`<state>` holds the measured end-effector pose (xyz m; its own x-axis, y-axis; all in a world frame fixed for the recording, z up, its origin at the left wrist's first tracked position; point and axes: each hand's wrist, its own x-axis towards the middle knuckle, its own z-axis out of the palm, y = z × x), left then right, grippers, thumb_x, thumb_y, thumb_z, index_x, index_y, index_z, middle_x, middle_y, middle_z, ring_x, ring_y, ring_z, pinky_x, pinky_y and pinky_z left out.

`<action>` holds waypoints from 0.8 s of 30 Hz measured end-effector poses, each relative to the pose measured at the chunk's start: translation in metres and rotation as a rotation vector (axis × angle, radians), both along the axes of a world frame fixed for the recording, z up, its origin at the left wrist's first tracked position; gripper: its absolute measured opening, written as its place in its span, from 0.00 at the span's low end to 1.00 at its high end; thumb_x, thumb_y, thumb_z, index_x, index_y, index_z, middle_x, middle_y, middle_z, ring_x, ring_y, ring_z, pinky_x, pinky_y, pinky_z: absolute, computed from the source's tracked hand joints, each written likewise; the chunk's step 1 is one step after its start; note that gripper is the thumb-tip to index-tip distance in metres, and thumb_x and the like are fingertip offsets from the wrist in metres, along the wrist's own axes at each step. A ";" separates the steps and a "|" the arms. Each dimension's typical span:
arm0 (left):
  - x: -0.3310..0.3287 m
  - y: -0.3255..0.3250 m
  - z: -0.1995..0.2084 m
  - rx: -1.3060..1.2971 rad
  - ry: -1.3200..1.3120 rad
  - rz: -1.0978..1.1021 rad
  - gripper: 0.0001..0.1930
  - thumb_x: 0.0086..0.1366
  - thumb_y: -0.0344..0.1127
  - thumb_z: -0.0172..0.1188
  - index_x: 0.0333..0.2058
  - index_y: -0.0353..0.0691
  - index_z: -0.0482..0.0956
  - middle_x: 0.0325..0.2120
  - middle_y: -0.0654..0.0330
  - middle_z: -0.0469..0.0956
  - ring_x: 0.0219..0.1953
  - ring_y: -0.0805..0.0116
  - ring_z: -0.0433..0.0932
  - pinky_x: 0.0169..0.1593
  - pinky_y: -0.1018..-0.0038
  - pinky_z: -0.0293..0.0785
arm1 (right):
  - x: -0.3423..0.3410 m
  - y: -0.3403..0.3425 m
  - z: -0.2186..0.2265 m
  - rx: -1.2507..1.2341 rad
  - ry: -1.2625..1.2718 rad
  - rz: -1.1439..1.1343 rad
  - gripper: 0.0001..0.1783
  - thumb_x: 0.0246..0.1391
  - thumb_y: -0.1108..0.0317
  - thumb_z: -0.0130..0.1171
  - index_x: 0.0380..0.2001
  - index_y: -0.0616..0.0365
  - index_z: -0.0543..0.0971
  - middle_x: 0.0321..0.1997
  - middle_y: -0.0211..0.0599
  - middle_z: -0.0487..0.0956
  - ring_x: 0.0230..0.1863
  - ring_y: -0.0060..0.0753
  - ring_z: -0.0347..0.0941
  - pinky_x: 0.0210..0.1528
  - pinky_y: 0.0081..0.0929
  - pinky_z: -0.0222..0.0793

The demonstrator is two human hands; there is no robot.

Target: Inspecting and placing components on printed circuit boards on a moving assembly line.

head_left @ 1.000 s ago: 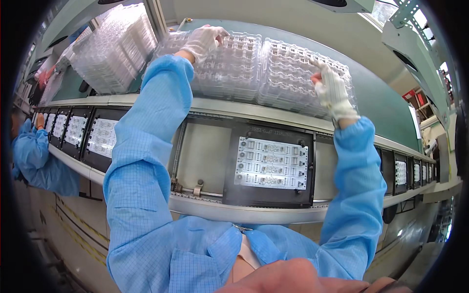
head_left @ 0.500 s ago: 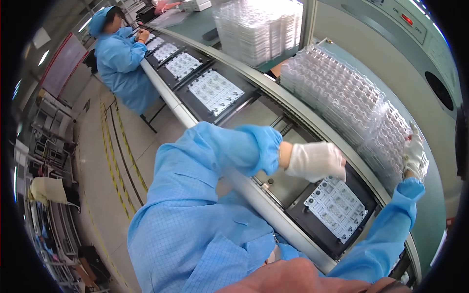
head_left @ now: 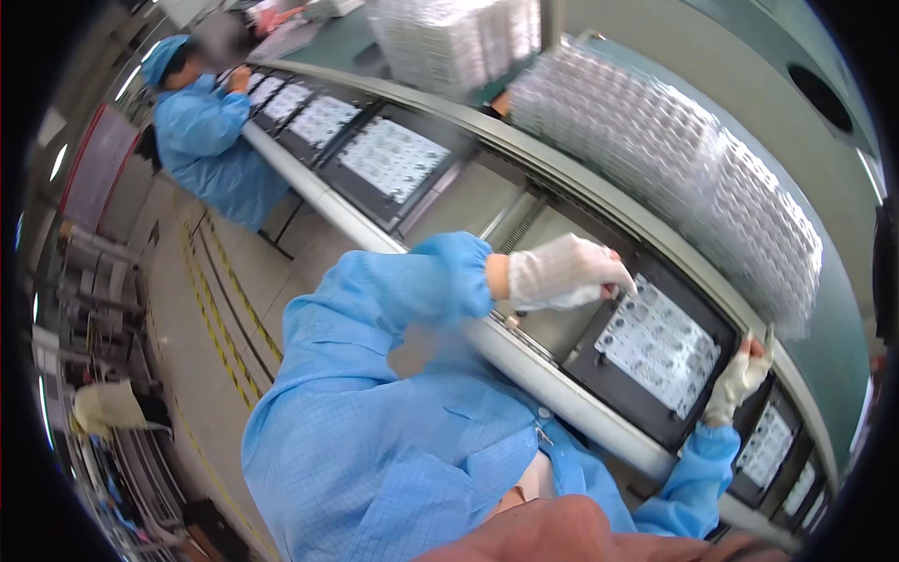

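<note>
Our left hand [head_left: 562, 273], in a white glove, is near the middle of the frame, its fingers bent together and pointing right over the upper left corner of a white board [head_left: 660, 347]. We cannot tell whether its fingertips touch the board or pinch something small. Our right hand [head_left: 738, 382], gloved too, is right of the board, by the edge of the black plate [head_left: 585, 365]; its fingers point up, and we cannot tell whether they pinch anything.

The board lies flat on the black plate, right of centre, and dark round marks dot its surface. Below the plate runs a pale rail [head_left: 552, 389]. More plates with white boards [head_left: 393, 159] line up toward the upper left, and others [head_left: 766, 448] sit at the lower right.

Clear plastic trays [head_left: 646, 140] are stacked on the green tabletop [head_left: 838, 361] at the upper right, with another tall stack [head_left: 459, 42] at the top. A co-worker [head_left: 215, 131] in blue stands at the upper left, beside the line.
</note>
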<state>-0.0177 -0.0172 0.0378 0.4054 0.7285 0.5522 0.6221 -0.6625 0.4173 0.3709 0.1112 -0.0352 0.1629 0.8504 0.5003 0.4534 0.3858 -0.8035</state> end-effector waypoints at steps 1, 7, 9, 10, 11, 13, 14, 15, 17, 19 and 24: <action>0.005 -0.002 -0.001 -0.090 -0.093 -0.018 0.12 0.59 0.30 0.63 0.42 0.45 0.82 0.31 0.57 0.81 0.33 0.56 0.82 0.38 0.66 0.79 | 0.007 0.001 0.000 -0.030 0.112 -0.002 0.27 0.64 0.66 0.61 0.65 0.58 0.70 0.31 0.26 0.77 0.33 0.17 0.68 0.40 0.21 0.66; -0.004 0.005 -0.005 -0.145 -0.060 0.079 0.15 0.57 0.27 0.64 0.45 0.46 0.82 0.29 0.57 0.80 0.35 0.58 0.80 0.40 0.67 0.78 | -0.056 0.024 -0.019 -0.064 0.249 0.034 0.25 0.62 0.68 0.64 0.62 0.56 0.74 0.35 0.25 0.78 0.34 0.15 0.68 0.39 0.19 0.66; -0.009 0.003 -0.006 -0.084 0.101 0.139 0.15 0.58 0.29 0.65 0.45 0.45 0.81 0.30 0.59 0.80 0.37 0.59 0.80 0.43 0.67 0.78 | -0.094 0.018 -0.003 -0.144 0.148 0.010 0.26 0.60 0.66 0.65 0.61 0.58 0.75 0.34 0.27 0.80 0.35 0.16 0.70 0.41 0.20 0.67; -0.009 0.003 -0.007 -0.088 0.109 0.134 0.15 0.58 0.29 0.65 0.45 0.45 0.81 0.30 0.59 0.80 0.37 0.59 0.80 0.43 0.67 0.78 | -0.105 0.015 0.001 -0.148 0.202 0.049 0.26 0.59 0.65 0.66 0.60 0.59 0.75 0.33 0.29 0.81 0.35 0.18 0.71 0.42 0.22 0.67; -0.009 0.003 -0.011 -0.052 0.161 0.124 0.15 0.58 0.28 0.64 0.45 0.45 0.81 0.30 0.59 0.80 0.37 0.59 0.79 0.43 0.66 0.77 | -0.108 0.016 0.000 -0.128 0.145 0.059 0.26 0.59 0.65 0.65 0.59 0.58 0.76 0.34 0.30 0.82 0.35 0.19 0.72 0.42 0.22 0.68; -0.011 0.003 -0.014 0.009 0.310 0.133 0.17 0.58 0.29 0.67 0.48 0.44 0.81 0.31 0.60 0.82 0.39 0.59 0.79 0.43 0.66 0.76 | -0.114 0.015 -0.001 -0.112 0.098 0.077 0.26 0.59 0.64 0.65 0.59 0.58 0.76 0.34 0.31 0.82 0.34 0.20 0.72 0.42 0.23 0.69; -0.014 0.004 -0.016 0.005 0.318 0.138 0.17 0.58 0.29 0.67 0.48 0.44 0.81 0.31 0.60 0.82 0.39 0.59 0.79 0.43 0.66 0.76 | -0.117 0.015 0.002 -0.099 0.086 0.088 0.25 0.59 0.64 0.65 0.59 0.57 0.76 0.34 0.31 0.82 0.34 0.21 0.73 0.42 0.24 0.69; -0.017 0.005 -0.018 0.015 0.324 0.126 0.17 0.58 0.29 0.66 0.48 0.44 0.81 0.32 0.60 0.82 0.39 0.59 0.78 0.44 0.66 0.76 | -0.120 0.015 0.005 -0.087 0.074 0.100 0.25 0.59 0.64 0.65 0.59 0.56 0.77 0.34 0.31 0.82 0.33 0.21 0.73 0.42 0.24 0.70; -0.020 0.004 -0.016 0.008 0.362 0.122 0.17 0.58 0.27 0.65 0.47 0.43 0.81 0.32 0.60 0.81 0.40 0.58 0.78 0.45 0.64 0.75 | -0.125 0.017 0.009 -0.100 0.074 0.106 0.25 0.58 0.64 0.65 0.58 0.57 0.77 0.33 0.33 0.83 0.33 0.24 0.74 0.41 0.26 0.71; -0.024 0.005 -0.016 0.019 0.362 0.122 0.15 0.56 0.27 0.64 0.44 0.43 0.81 0.30 0.59 0.81 0.37 0.57 0.79 0.45 0.64 0.75 | -0.133 0.017 0.012 -0.123 0.076 0.113 0.23 0.58 0.66 0.64 0.57 0.56 0.77 0.32 0.33 0.82 0.31 0.24 0.73 0.39 0.27 0.71; -0.009 0.003 -0.013 0.011 0.422 0.141 0.06 0.54 0.30 0.62 0.33 0.45 0.80 0.23 0.58 0.78 0.31 0.57 0.80 0.41 0.64 0.77 | -0.130 0.017 0.005 -0.112 0.159 0.172 0.24 0.59 0.68 0.64 0.59 0.55 0.77 0.36 0.29 0.80 0.35 0.18 0.71 0.42 0.22 0.68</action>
